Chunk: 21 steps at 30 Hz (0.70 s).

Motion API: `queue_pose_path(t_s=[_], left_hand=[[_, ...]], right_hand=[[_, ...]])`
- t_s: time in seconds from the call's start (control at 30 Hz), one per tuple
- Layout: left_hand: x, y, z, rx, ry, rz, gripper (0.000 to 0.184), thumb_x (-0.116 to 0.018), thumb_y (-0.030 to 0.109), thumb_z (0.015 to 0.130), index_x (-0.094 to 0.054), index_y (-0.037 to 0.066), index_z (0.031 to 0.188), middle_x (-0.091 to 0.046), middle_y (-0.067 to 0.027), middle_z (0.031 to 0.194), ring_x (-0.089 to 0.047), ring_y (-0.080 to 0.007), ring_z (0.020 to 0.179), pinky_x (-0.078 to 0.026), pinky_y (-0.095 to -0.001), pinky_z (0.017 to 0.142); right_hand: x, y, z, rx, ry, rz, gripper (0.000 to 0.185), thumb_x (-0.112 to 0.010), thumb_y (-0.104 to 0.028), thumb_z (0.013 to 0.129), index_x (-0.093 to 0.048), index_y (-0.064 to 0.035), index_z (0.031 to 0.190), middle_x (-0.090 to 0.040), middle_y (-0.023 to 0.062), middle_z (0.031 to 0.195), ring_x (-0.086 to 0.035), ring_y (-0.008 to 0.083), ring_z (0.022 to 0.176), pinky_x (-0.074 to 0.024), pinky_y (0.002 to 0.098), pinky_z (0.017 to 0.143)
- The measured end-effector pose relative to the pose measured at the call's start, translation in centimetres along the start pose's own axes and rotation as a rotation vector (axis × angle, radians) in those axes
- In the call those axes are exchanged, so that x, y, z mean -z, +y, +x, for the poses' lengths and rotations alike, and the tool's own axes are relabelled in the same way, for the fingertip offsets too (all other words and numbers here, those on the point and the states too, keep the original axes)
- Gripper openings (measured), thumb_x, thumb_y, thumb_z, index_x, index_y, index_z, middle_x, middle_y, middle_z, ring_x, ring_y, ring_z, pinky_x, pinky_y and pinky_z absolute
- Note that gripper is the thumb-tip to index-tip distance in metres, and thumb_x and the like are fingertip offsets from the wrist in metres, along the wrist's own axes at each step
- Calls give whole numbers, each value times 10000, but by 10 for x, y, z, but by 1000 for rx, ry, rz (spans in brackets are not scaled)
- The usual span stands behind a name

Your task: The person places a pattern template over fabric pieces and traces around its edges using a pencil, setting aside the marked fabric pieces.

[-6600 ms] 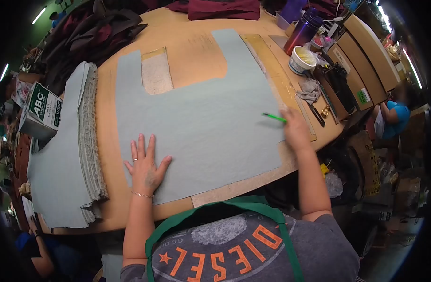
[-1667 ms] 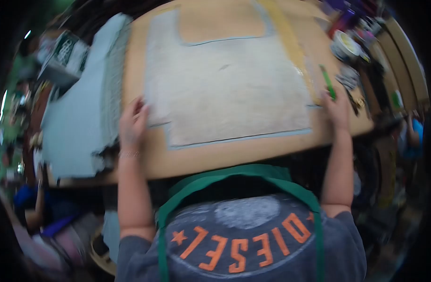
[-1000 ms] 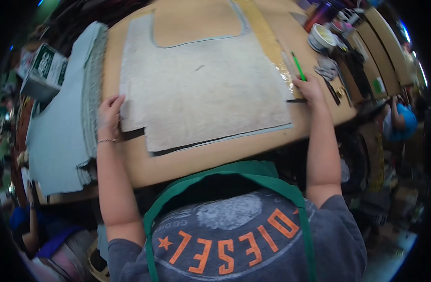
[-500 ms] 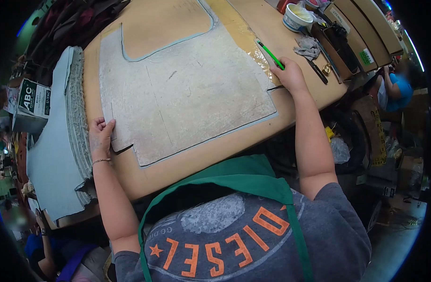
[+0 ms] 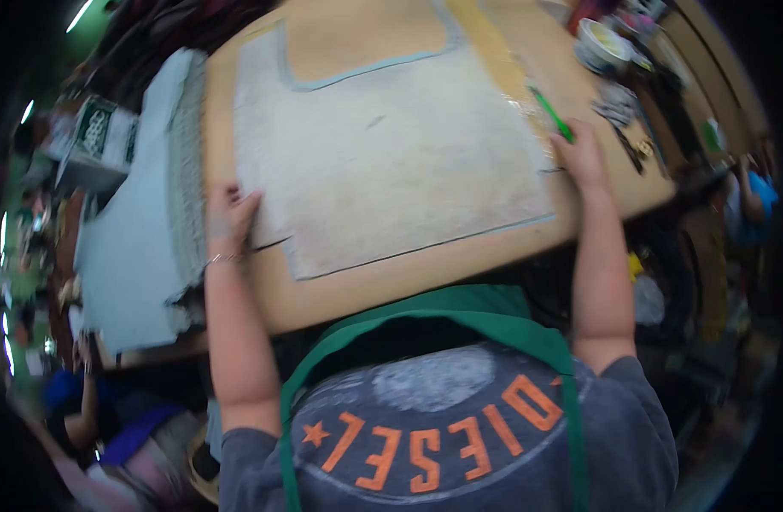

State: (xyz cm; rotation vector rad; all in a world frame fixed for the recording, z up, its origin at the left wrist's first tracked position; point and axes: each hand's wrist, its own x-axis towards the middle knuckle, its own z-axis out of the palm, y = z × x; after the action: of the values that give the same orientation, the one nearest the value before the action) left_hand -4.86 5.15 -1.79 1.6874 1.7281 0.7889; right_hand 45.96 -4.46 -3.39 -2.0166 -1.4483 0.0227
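Note:
A large pale grey pattern sheet (image 5: 391, 171) with a notched outline and a wide cut-out at its far side lies flat on the tan table. My left hand (image 5: 231, 218) is at its left edge, thumb and curled fingers closed about the border. At the sheet's right edge, my right hand (image 5: 582, 155) is closed around a slim green pencil (image 5: 552, 115), which points up and to the left. Dark lines and a light blue margin run along parts of the sheet's outline. Motion blur softens the fingers of both hands.
Left of the sheet lies a stack of blue-grey material (image 5: 140, 205), with a white-and-green box (image 5: 101, 141) beyond. A white tub (image 5: 602, 44), a crumpled grey cloth (image 5: 615, 104) and cardboard boxes (image 5: 707, 68) stand at the right. Other people (image 5: 754, 200) are at the sides.
My head view has swung, so the table, sheet and both hands appear farther right and slightly higher. The hands keep about the same places along the sheet's edges.

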Motion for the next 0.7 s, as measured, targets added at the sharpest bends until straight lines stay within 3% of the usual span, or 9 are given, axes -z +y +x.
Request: queue_pose_path(t_s=[0.03, 0.13, 0.17, 0.3, 0.53, 0.7], left_hand=[[-3, -17, 7, -49, 58, 74, 409, -730, 155, 676, -496, -29, 957, -565, -128, 883, -548, -186, 774, -468, -289, 685], [-3, 4, -1, -14, 18, -13, 427, -744, 137, 656, -490, -21, 961, -572, -93, 798, -541, -154, 690, -463, -276, 617], [-5, -5, 3, -46, -20, -172, 462, -736, 133, 664, -487, -37, 1014, -587, -74, 761, -547, -133, 657, -461, -266, 601], [2, 11, -1, -14, -60, 9, 502, -720, 169, 669, -541, -1, 1105, -597, -70, 749, -557, -150, 634, -458, -271, 593], [2, 7, 5, -61, -61, 194, 477, -695, 203, 686, -546, -11, 1086, -572, -121, 787, -555, -211, 740, -450, -304, 684], [2, 13, 2, -26, -69, 133, 521, -674, 193, 693, -484, -54, 1110, -567, -131, 830, -556, -218, 767, -452, -306, 712]], right_hand=[[1, 6, 5, -35, -104, 2, 291, -680, -174, 680, -590, 16, 881, -568, 209, 837, -529, 354, 830, -411, 389, 753], [6, -1, 4, 8, -110, -63, 259, -659, -173, 712, -573, 25, 857, -546, 197, 791, -516, 330, 784, -406, 379, 731], [5, 1, 5, 28, -112, -48, 258, -652, -175, 722, -568, 27, 858, -541, 192, 796, -513, 323, 782, -405, 376, 731], [6, 4, 7, -14, -151, -30, 260, -636, -181, 745, -556, 33, 871, -532, 177, 821, -508, 310, 789, -403, 367, 735], [8, 2, 9, -36, -179, -59, 261, -632, -185, 756, -556, 30, 883, -526, 165, 806, -515, 284, 774, -409, 361, 721], [4, 8, 8, -237, -237, 186, 243, -620, -166, 779, -566, 33, 906, -552, 77, 783, -519, 161, 732, -415, 273, 682]])
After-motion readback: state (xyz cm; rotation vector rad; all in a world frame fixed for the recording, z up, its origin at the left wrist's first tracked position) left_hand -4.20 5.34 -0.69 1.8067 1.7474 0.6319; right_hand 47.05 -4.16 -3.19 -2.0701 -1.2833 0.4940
